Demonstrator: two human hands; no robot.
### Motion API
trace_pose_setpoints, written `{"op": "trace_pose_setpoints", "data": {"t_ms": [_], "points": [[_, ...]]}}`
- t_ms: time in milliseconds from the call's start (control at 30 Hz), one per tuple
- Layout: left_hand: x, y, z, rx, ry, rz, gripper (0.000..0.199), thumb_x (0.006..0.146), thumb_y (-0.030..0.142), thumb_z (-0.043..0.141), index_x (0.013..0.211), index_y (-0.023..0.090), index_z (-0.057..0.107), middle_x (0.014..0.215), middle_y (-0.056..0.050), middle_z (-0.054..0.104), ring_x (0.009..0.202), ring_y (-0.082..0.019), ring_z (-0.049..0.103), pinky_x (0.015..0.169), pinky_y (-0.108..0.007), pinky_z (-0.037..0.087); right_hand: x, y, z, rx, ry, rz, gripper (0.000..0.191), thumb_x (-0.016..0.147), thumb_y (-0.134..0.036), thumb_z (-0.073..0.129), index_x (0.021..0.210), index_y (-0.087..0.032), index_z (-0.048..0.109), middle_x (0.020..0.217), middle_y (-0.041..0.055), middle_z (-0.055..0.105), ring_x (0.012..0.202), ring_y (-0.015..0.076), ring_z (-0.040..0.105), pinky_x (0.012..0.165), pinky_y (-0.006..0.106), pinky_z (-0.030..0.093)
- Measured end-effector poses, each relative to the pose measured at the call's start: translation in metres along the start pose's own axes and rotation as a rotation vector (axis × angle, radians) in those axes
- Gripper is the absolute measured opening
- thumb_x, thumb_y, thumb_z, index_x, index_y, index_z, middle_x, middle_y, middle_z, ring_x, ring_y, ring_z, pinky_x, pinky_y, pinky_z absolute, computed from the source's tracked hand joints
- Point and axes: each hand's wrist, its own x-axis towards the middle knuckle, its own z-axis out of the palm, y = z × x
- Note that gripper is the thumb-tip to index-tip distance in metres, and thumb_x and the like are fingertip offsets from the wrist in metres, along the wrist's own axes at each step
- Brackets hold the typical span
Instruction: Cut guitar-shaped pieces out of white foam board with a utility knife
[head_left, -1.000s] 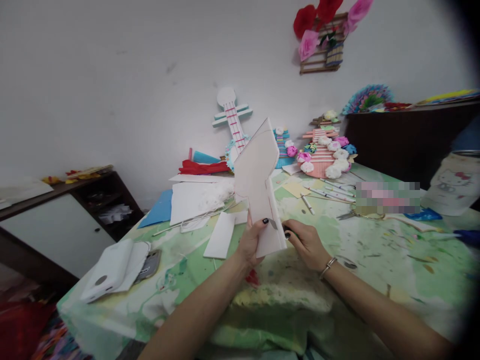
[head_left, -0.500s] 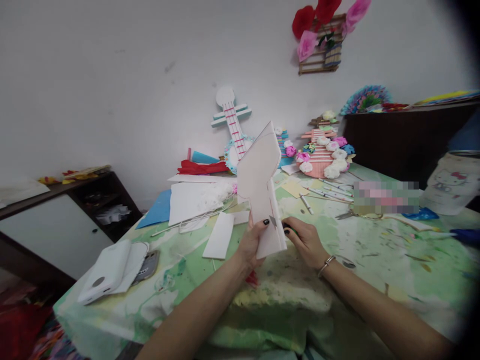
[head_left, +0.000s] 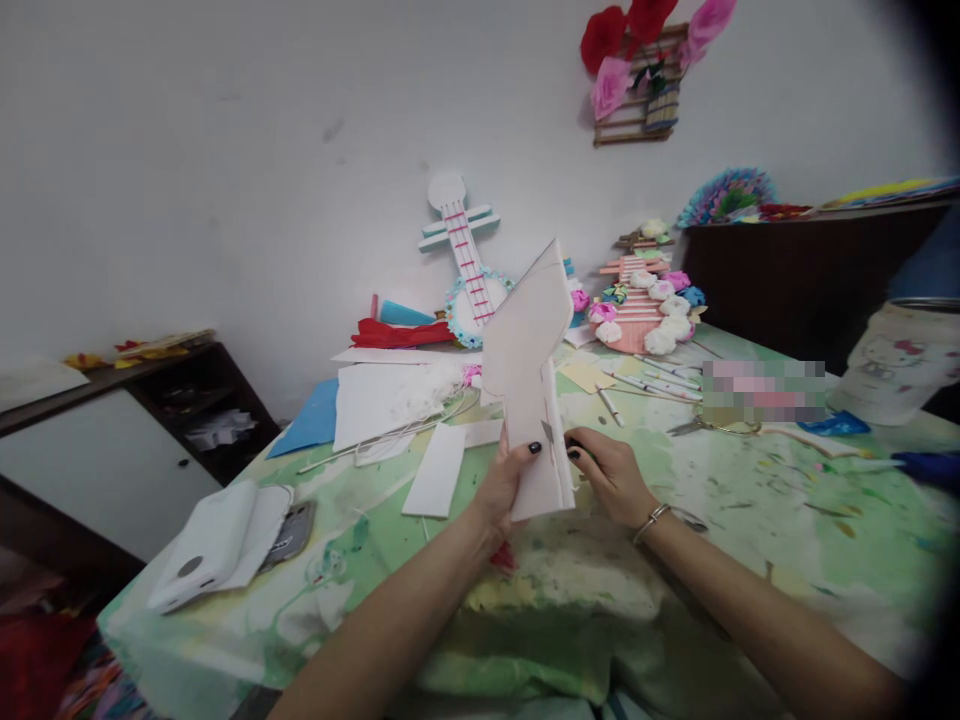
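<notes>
A white foam board piece (head_left: 527, 350), cut in a curved outline, stands upright above the table's near side. My left hand (head_left: 504, 485) is closed round its lower left edge, thumb on the front face. At the board's right edge, my right hand (head_left: 606, 470) pinches a small cutter with a dark handle, mostly hidden by the fingers. The cutter's grey blade (head_left: 548, 432) shows against the board, near the left thumb. A bracelet circles the right wrist.
The green patterned tablecloth (head_left: 720, 530) bears white board pieces (head_left: 435, 470), pens (head_left: 610, 406), scissors (head_left: 724, 424) and a phone (head_left: 294, 532). A white instrument-shaped craft (head_left: 466, 260) and a flowered pink one (head_left: 637, 305) lean at the back. A patterned container (head_left: 896, 360) stands right.
The board has turned slightly and its top has shifted a little right. Both hands keep their grips, and the camera view has shifted slightly.
</notes>
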Motion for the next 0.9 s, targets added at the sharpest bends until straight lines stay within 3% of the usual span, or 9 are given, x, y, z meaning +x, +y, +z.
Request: {"op": "trace_pose_setpoints", "data": {"t_ms": [433, 667, 900], "points": [[0.006, -0.006, -0.008, -0.028, -0.035, -0.03, 0.074, 0.064, 0.02, 0.074, 0.131, 0.028, 0.045, 0.104, -0.001, 0.067, 0.079, -0.015, 0.065, 0.07, -0.024, 0.052, 0.003, 0.006, 0.001, -0.022, 0.012, 0.03, 0.023, 0.096, -0.036, 0.038, 0.091, -0.022, 0.055, 0.08, 0.0022, 0.061, 0.072, 0.0152, 0.057, 0.064, 0.026, 0.037], [0.005, -0.007, -0.01, -0.008, -0.034, -0.044, 0.07, 0.064, 0.022, 0.073, 0.128, 0.027, 0.047, 0.095, 0.0, 0.068, 0.064, -0.011, 0.061, 0.052, -0.018, 0.046, 0.004, 0.006, 0.001, -0.043, 0.026, 0.004, 0.021, 0.096, -0.035, 0.039, 0.089, -0.021, 0.054, 0.077, 0.0018, 0.06, 0.07, 0.0153, 0.055, 0.063, 0.026, 0.036], [0.0, 0.004, -0.006, 0.12, -0.155, -0.041, 0.068, 0.061, 0.021, 0.074, 0.124, 0.024, 0.048, 0.098, -0.004, 0.068, 0.076, -0.017, 0.064, 0.065, -0.024, 0.05, -0.001, 0.004, -0.006, -0.02, 0.078, -0.102, 0.025, 0.096, -0.035, 0.035, 0.086, -0.02, 0.053, 0.072, 0.0028, 0.055, 0.065, 0.0152, 0.051, 0.061, 0.027, 0.036]]}}
